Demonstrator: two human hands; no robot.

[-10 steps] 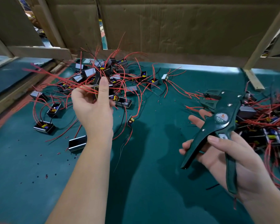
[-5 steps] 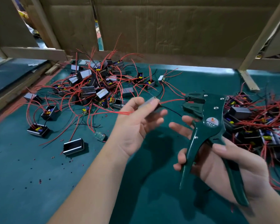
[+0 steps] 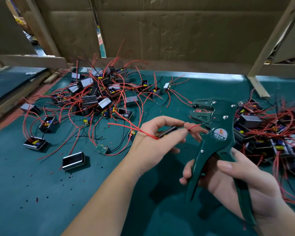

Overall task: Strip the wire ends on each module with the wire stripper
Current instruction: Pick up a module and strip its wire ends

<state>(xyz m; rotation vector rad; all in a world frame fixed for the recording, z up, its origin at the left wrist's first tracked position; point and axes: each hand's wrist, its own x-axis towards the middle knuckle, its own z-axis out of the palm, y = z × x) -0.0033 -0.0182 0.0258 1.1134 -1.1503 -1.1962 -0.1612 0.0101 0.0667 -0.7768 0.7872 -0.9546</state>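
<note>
My left hand grips a small black module at the centre, and its thumb and forefinger pinch one of the module's red wires, whose end points right. The module's other red leads trail left over my wrist. My right hand holds the dark green wire stripper by its two handles, the jaws up and left. The wire tip lies just below the jaws, apart from them.
A tangled heap of modules with red and black leads covers the green mat at the back left. Another pile lies at the right. Loose modules and tiny insulation bits dot the left. A cardboard wall closes the back.
My left hand carried a module from the left heap to the centre and now pinches one red wire. The stripper has shifted slightly right and up, and my fingers have closed around its handles.
</note>
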